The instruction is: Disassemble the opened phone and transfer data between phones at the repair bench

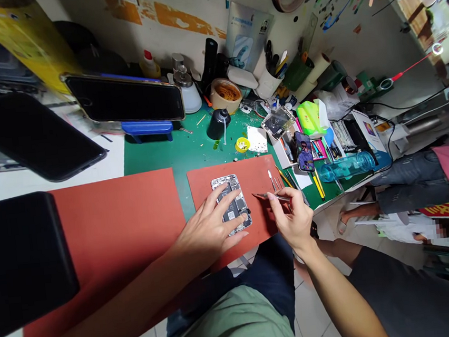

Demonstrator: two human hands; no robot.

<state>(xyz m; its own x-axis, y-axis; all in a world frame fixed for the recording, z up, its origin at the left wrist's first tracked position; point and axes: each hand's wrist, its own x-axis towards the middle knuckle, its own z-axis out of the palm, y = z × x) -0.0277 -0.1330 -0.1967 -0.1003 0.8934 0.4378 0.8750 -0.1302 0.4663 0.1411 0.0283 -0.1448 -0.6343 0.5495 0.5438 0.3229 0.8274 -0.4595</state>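
Observation:
An opened smartphone (233,202), its circuit boards and battery bare, lies on the right red-brown work mat (256,168). My left hand (213,220) rests over it, fingers spread and fingertips on its inner parts; nothing is gripped. To the right of the phone, my right hand (294,214) pinches thin pointed tweezers (262,195). Their dark tip points left toward the phone, a short way off it and just above the mat. Several slim hand tools (272,177) lie at the mat's right edge, close to my right hand.
A dark phone (130,98) leans on a blue stand (147,128). Behind the mat stand a black bottle (218,123) and a yellow lid (242,144). A lit phone (304,152) and a blue plastic bottle (347,166) lie right. Another person's leg (401,273) is beside me.

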